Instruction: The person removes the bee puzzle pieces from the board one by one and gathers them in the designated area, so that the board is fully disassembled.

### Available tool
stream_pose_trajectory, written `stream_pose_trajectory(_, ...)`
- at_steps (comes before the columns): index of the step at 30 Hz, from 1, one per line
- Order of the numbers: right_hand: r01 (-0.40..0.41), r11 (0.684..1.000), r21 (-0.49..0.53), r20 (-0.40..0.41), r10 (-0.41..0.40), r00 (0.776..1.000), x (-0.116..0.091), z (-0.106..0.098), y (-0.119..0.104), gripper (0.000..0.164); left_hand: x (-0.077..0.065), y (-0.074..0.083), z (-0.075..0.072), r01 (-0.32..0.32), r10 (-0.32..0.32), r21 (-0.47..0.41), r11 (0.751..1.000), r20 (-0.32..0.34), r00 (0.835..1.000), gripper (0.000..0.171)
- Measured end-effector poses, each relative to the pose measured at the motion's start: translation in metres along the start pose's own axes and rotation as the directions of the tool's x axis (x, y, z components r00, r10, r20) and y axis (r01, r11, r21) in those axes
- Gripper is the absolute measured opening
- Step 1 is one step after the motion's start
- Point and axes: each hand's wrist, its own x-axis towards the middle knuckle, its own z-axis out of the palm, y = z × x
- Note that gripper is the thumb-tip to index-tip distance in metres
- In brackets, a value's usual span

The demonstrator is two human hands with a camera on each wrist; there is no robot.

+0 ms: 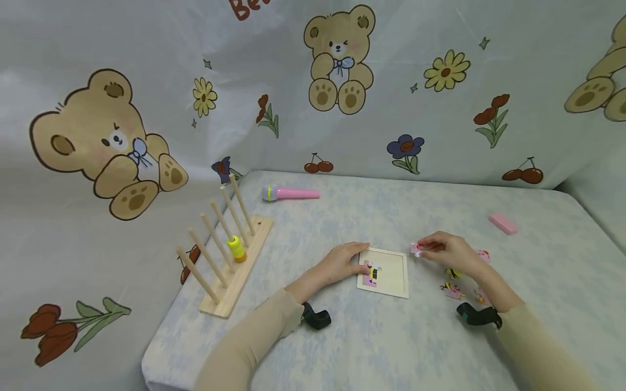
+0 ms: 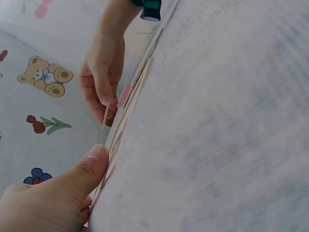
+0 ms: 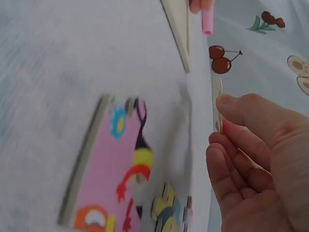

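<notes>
My left hand (image 1: 337,264) holds the left side of a shallow square wooden puzzle tray (image 1: 395,271), its thumb over the edge and its fingers at the upper left corner. Inside the tray, along that side, lies a pink puzzle piece (image 1: 371,278) with a bee picture, partly under the thumb. Just right of the tray, my right hand (image 1: 452,254) pinches another pink puzzle piece (image 1: 415,248) between thumb and fingers; the right wrist view shows this piece (image 3: 218,106) edge-on. Several loose puzzle pieces (image 1: 452,291) lie beneath and beside the right forearm, one pink piece (image 3: 108,169) large in the right wrist view.
On the left stands a wooden peg board (image 1: 239,285) with upright pegs, yellow and orange beads (image 1: 237,248) on one of them. A pink toy microphone (image 1: 295,193) lies at the back. A pink block (image 1: 502,224) rests at the right. A bear-print curtain (image 1: 274,49) hangs behind the table.
</notes>
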Motion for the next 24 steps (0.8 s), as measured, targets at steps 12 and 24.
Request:
stream_pose_trajectory(12, 0.018, 0.994, -0.111, 0.018, -0.016, 1.000, 0.006, 0.003, 0.031, 0.027, 0.002, -0.004, 0.004, 0.000, 0.001, -0.018, 1.000, 0.036, 0.999, 0.075)
stream_pose_trajectory(24, -0.066, 0.995, -0.080, 0.028, 0.069, 0.997, 0.010, -0.011, 0.014, 0.039, 0.004, -0.003, 0.002, -0.006, 0.007, -0.019, 1.000, 0.032, 0.999, 0.074)
